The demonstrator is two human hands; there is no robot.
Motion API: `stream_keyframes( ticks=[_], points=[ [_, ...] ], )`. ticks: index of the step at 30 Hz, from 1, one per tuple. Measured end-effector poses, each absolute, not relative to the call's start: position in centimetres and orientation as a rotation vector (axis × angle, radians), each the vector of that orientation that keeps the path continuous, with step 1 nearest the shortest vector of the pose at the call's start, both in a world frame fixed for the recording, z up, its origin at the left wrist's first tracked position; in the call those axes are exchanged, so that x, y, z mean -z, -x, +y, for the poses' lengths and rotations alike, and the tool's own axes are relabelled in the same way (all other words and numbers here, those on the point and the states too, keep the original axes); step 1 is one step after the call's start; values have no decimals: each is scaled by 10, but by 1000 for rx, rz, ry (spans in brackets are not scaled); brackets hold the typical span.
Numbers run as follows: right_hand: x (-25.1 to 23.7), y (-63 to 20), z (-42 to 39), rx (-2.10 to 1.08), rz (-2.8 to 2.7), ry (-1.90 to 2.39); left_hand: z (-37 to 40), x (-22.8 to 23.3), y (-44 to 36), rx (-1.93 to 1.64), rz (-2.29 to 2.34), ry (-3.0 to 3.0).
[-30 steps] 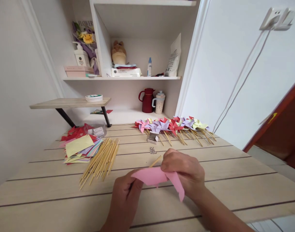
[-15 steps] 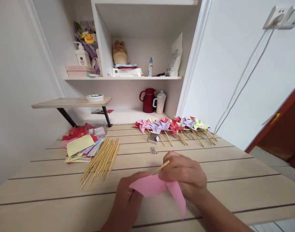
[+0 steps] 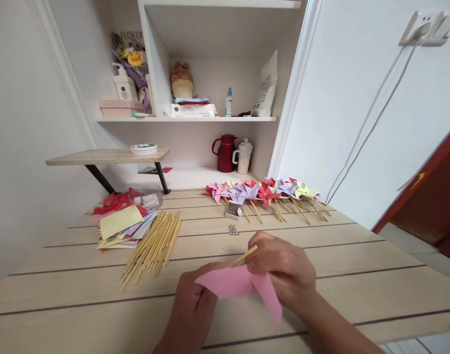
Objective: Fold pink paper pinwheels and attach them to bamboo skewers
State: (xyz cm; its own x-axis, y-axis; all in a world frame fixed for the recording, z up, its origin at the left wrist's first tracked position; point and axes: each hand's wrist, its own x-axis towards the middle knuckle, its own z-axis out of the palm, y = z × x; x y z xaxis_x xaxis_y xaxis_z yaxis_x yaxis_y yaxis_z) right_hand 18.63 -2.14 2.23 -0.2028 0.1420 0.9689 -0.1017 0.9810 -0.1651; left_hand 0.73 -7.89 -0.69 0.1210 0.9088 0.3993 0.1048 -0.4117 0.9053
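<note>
Just above the near edge of the pale wooden plank surface (image 3: 357,295), your left hand (image 3: 195,307) is curled closed around the lower part of a folded pink paper pinwheel (image 3: 239,285). Your right hand (image 3: 284,270) is closed too, pinching the paper's centre together with a thin bamboo stick (image 3: 244,256) that pokes out up and to the left. A loose bundle of bamboo sticks (image 3: 154,243) lies to the left, beside a stack of coloured paper squares (image 3: 121,223). A row of finished paper pinwheels (image 3: 261,191) lies farther back.
</note>
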Motion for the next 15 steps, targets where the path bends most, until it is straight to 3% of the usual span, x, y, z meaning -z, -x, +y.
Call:
stream_keyframes(
  ticks=[15],
  points=[
    [-22, -187, -21, -232, -1749, 46, -79, 8, -4, -1398, 1019, -1693]
  ],
)
